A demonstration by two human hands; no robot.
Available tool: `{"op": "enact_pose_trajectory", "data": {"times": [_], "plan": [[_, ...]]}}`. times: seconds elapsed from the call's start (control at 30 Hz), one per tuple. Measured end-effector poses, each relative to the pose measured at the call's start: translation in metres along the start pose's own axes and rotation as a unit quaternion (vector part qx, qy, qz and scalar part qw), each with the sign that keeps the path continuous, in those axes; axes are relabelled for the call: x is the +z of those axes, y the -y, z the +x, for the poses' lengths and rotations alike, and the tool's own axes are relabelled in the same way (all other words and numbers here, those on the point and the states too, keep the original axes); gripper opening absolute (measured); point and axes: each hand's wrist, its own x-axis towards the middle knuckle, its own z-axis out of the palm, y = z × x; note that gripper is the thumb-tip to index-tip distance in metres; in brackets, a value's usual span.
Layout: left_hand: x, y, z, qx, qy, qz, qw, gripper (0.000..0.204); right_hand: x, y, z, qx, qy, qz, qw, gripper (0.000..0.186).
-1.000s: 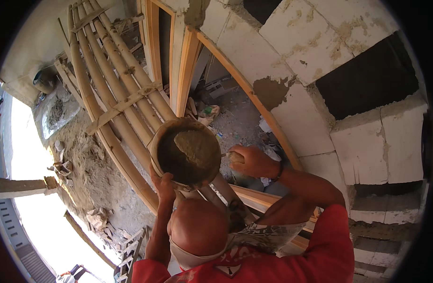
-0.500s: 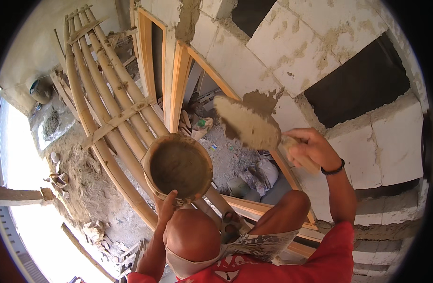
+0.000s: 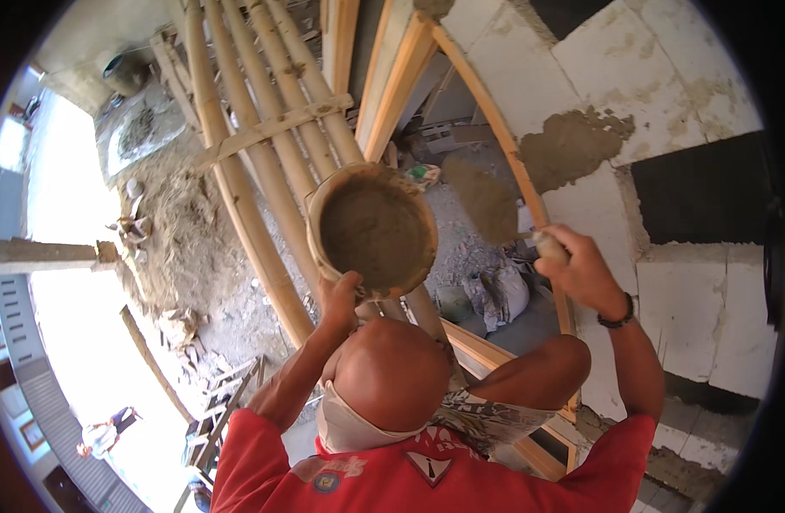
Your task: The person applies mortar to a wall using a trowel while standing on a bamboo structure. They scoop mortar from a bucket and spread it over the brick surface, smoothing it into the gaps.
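My left hand (image 3: pixel 341 301) is closed on the near rim of a round bucket (image 3: pixel 314 231), thumb over the edge. Grey wet mortar (image 3: pixel 375 227) fills much of the bucket, which rests on or just above the bamboo poles. In my right hand (image 3: pixel 580 267), fingers wrapped round its pale handle, is a trowel (image 3: pixel 486 201). Its blade, smeared by motion and coated in mortar, hangs between the bucket and the wall, touching neither. A patch of wet mortar (image 3: pixel 572 150) sticks to the white block wall (image 3: pixel 683 299), beside a wooden frame (image 3: pixel 503 128).
Bamboo poles (image 3: pixel 281 145) with a crosspiece (image 3: pixel 273 132) form a scaffold platform. Far below, a sand heap (image 3: pixel 174 218), sacks (image 3: pixel 499 299) and rubble lie on the ground. Dark openings (image 3: pixel 700 188) break the wall. Another person (image 3: pixel 106 436) is down at the lower left.
My right hand and the trowel have drawn away from the wall, uncovering the mortar patch. The view has shifted, so the scaffold and wall sit farther right. My left hand still grips the bucket.
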Motion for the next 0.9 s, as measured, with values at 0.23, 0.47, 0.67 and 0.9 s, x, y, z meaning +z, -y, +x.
{"op": "enact_pose_trajectory", "data": {"times": [0.23, 0.47, 0.67, 0.9], "plan": [[-0.015, -0.018, 0.008, 0.046, 0.019, 0.023, 0.998, 0.036, 0.142, -0.007, 0.077, -0.066, 0.051, -0.322, 0.943, 0.021], [-0.021, -0.006, 0.022, 0.096, 0.016, 0.059, 0.994, 0.037, 0.214, -0.007, 0.081, 0.005, 0.218, -0.124, 0.968, 0.033], [-0.038, -0.018, 0.019, 0.022, 0.015, 0.048, 0.998, 0.035, 0.194, -0.019, 0.052, 0.032, 0.158, 0.016, 0.987, 0.044], [-0.039, 0.010, 0.018, 0.039, 0.023, 0.004, 0.999, 0.061, 0.193, -0.032, 0.042, 0.044, 0.117, 0.044, 0.991, 0.045]]}}
